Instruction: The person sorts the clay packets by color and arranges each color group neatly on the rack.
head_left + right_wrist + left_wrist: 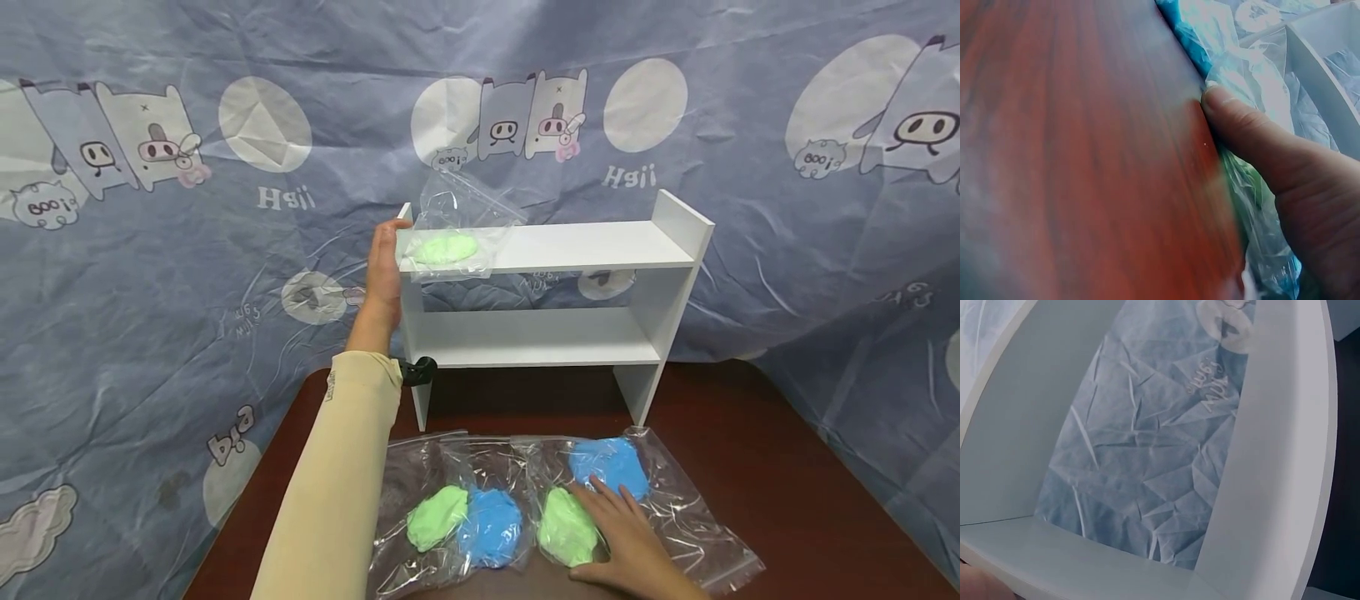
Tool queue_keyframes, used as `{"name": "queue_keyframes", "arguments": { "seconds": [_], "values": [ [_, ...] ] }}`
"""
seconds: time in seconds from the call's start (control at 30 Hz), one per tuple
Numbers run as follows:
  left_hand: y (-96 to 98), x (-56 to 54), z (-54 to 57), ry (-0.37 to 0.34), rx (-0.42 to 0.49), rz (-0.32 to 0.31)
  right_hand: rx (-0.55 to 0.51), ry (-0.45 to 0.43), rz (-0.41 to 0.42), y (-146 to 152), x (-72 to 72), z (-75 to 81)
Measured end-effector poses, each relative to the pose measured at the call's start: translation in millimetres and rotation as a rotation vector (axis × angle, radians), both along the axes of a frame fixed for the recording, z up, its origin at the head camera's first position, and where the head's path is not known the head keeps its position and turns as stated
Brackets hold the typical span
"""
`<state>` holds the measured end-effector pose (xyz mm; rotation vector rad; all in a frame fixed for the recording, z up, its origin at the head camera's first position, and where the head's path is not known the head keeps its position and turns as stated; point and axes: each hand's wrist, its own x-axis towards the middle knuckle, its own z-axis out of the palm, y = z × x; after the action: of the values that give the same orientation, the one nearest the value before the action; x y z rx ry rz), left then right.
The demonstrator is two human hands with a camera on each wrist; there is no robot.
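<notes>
My left hand (385,271) is against the outer left side of a small white two-tier shelf (536,337), with fingertips at the top of its side panel. Beside those fingertips, a clear zip bag with a flat light-green lump (446,248) lies on the upper tier, its top standing up. Fingers spread, my right hand (626,537) rests over clear bags on the table, by a green lump (567,527) and just below a blue lump (609,467). Its thumb (1244,119) shows beside the crinkled plastic in the right wrist view.
To the left in the row of bags are another green lump (437,517) and a blue lump (489,527). The shelf stands on a dark red-brown table (810,492). Behind it hangs a blue cloth (337,67) printed with cartoon pigs.
</notes>
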<state>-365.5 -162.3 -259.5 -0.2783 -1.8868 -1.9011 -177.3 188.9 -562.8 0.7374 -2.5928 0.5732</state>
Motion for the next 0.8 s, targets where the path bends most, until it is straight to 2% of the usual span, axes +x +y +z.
{"name": "queue_keyframes", "arguments": {
  "seconds": [0.3,0.57,0.8],
  "values": [
    [0.2,0.2,-0.5,-0.021,0.031,-0.022,-0.018,0.061,0.046,0.5,1.5,-0.8],
    [-1.0,1.8,-0.8,-0.031,0.073,-0.058,-0.047,0.065,0.073,0.3,3.2,2.6],
    [-0.8,0.3,0.2,-0.021,0.085,-0.057,-0.086,0.077,0.093,-1.0,4.7,9.9]
  ]
}}
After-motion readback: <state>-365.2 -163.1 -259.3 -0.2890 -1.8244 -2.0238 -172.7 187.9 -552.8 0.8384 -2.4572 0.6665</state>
